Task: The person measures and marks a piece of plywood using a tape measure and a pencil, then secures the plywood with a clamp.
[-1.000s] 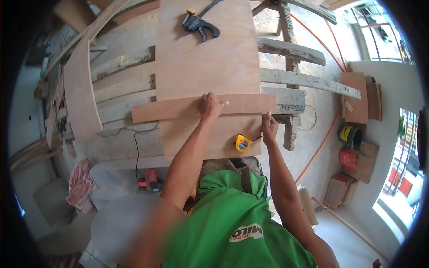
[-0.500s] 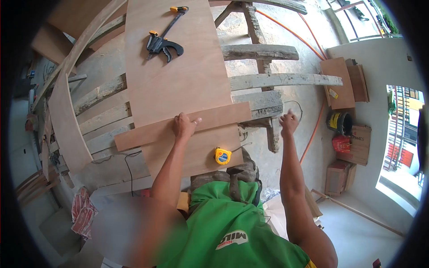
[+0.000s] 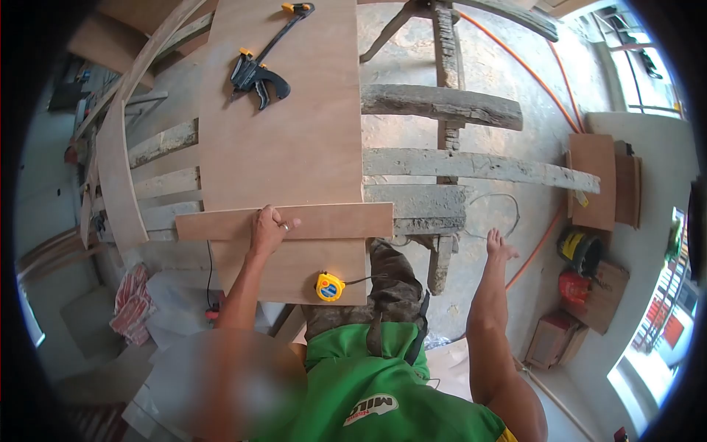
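A narrow plywood strip (image 3: 339, 219) lies crosswise over the larger plywood sheet (image 3: 280, 147). My left hand (image 3: 269, 231) grips the strip near its middle, fingers curled at the far edge and thumb pointing right. Off to the right, over the floor, my right hand (image 3: 501, 245) is held out with fingers apart and nothing in it. A yellow tape measure (image 3: 329, 286) rests on the near part of the sheet, close to my body. Farther up the sheet lies a black and yellow bar clamp (image 3: 258, 77).
Weathered wooden beams (image 3: 442, 107) support the sheet and jut out to the right. An orange hose (image 3: 530, 70) runs along the floor. By the right wall stand a black bucket (image 3: 582, 250) and a cardboard box (image 3: 602, 295). A curved plywood piece (image 3: 118, 177) leans at left.
The strip has turned from a slant to nearly square across the sheet, with my left hand on it. My right hand has opened from a closed shape. The view has shifted.
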A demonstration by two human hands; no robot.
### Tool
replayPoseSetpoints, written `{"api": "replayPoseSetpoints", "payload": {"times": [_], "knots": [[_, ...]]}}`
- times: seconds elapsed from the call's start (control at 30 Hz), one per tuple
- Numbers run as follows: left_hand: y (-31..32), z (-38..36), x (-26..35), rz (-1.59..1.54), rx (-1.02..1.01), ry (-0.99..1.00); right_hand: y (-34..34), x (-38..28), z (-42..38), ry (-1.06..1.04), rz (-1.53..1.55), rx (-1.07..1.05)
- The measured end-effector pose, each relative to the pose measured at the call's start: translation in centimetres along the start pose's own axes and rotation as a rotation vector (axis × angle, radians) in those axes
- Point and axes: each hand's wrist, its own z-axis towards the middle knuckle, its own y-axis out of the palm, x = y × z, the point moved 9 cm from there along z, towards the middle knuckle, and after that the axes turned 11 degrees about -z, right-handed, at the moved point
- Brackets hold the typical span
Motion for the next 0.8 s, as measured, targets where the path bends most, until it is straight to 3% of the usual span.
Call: {"api": "replayPoseSetpoints", "payload": {"times": [0.1, 0.13, 0.2, 0.3, 0.37, 0.4, 0.47, 0.6, 0.67, 0.73, 0.8], "knots": [[-0.1, 0.0, 0.6, 0.024, 0.015, 0.036, 9.3, 2.3, 2.3, 0.075, 0.047, -0.046], [-0.2, 0.0, 0.6, 0.035, 0.024, 0.022, 14.1, 2.7, 3.2, 0.061, 0.014, -0.153], [-0.3, -0.1, 0.9, 0.012, 0.028, 0.040, 24.0, 1.8, -1.6, -0.185, -0.401, -0.383], [-0.1, -0.1, 0.8, 0.053, -0.002, -0.020, 24.7, 1.9, 0.1, -0.186, -0.329, -0.529], [-0.2, 0.1, 1.0, 0.056, 0.007, -0.021, 25.1, 1.8, -0.9, -0.257, -0.444, -0.733], [-0.2, 0.0, 1.0, 0.055, 0.002, -0.021, 24.3, 1.7, -1.6, -0.247, -0.445, -0.730], [-0.2, -0.1, 1.4, 0.053, -0.010, -0.043, 17.4, 1.0, 1.3, -0.039, -0.160, -0.159], [-0.3, 0.0, 1.2, 0.030, 0.006, -0.004, 14.0, 1.9, 1.2, 0.007, -0.106, 0.061], [-0.4, 0.0, 1.3, 0.027, 0.007, -0.019, 23.8, 1.2, 8.6, -0.259, -0.346, -0.623], [0.2, -0.5, 0.7, 0.016, -0.012, -0.047, 25.6, 1.9, 6.5, -0.138, -0.394, -0.475], [-0.1, 0.1, 0.9, 0.017, -0.007, 0.007, 27.1, 2.0, 2.3, -0.168, -0.381, -0.518]]}}
